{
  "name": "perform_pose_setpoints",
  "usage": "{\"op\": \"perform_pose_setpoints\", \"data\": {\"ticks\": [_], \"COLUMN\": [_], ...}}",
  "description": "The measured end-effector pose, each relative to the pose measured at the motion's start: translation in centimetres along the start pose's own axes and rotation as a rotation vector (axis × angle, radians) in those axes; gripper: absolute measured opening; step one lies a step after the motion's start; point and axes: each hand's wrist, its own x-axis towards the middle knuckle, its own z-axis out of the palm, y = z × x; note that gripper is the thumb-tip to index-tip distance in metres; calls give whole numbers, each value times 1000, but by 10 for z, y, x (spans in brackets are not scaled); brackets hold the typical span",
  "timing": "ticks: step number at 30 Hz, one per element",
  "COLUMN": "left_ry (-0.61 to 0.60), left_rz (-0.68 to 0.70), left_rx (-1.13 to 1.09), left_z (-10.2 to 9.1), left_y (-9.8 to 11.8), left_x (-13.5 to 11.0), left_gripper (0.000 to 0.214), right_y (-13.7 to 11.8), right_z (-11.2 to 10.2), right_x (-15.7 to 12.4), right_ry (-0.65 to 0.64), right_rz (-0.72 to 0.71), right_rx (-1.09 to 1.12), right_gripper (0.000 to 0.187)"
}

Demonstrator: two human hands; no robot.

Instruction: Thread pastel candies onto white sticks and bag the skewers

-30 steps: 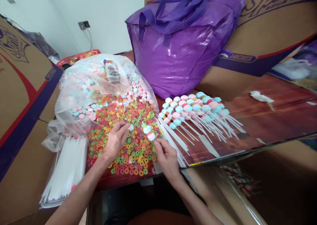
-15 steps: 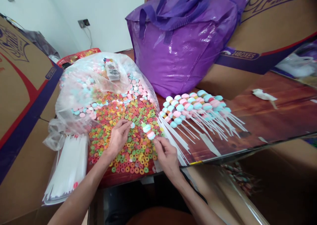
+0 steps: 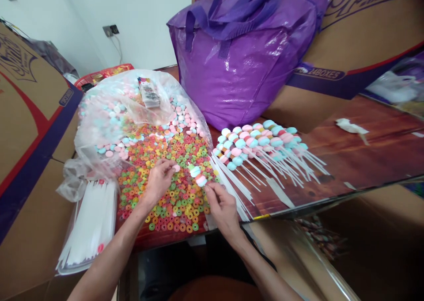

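Both hands: mine, bare, low over the heap of ring candies (image 3: pixel 165 195) at the near edge of the table (image 3: pixel 364 155).
Left hand (image 3: pixel 158 180): fingers pinched together on one small pink candy disc (image 3: pixel 177 168), held just above the rings.
Right hand (image 3: pixel 222 206): fingers clamped on the lower end of the candy skewer (image 3: pixel 196 175). The stick tilts up and left, with a few pastel pieces threaded at its top.
Disc vs skewer: near, not touching, with a small gap between them.
Finished skewers (image 3: pixel 261 142): fanned pile on the table, right of the rings, heads toward the purple bag (image 3: pixel 245 62).
Bare sticks (image 3: pixel 232 184): loose, just beside my right hand.
Clear plastic bag (image 3: pixel 132 106): behind the rings, open, pastel discs inside.
Packed sticks (image 3: pixel 88 223): in a sleeve, left of my left arm.
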Motion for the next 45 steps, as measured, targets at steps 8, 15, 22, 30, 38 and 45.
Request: {"op": "perform_pose_setpoints", "data": {"ticks": [8, 15, 22, 30, 38, 45], "left_ry": [-25, 72, 162, 203, 206, 223], "left_rz": [90, 131, -102, -171, -85, -26], "left_rx": [274, 171, -461, -518, -447, -334], "left_z": [4, 12, 13, 25, 28, 29], "left_y": [0, -5, -1, -11, -9, -1], "left_x": [-1, -10, -21, -26, -32, -38], "left_gripper": [18, 17, 23, 37, 27, 26], "right_y": [0, -5, -2, -1, 2, 3], "right_z": [1, 2, 7, 9, 10, 10], "right_x": [0, 0, -1, -2, -2, -3], "right_ry": [-30, -36, -26, -63, -58, -48], "right_rz": [-51, -216, -356, -373, -361, -374], "right_rx": [-70, -166, -219, -252, -341, -379], "right_gripper": [23, 22, 19, 20, 23, 23]}}
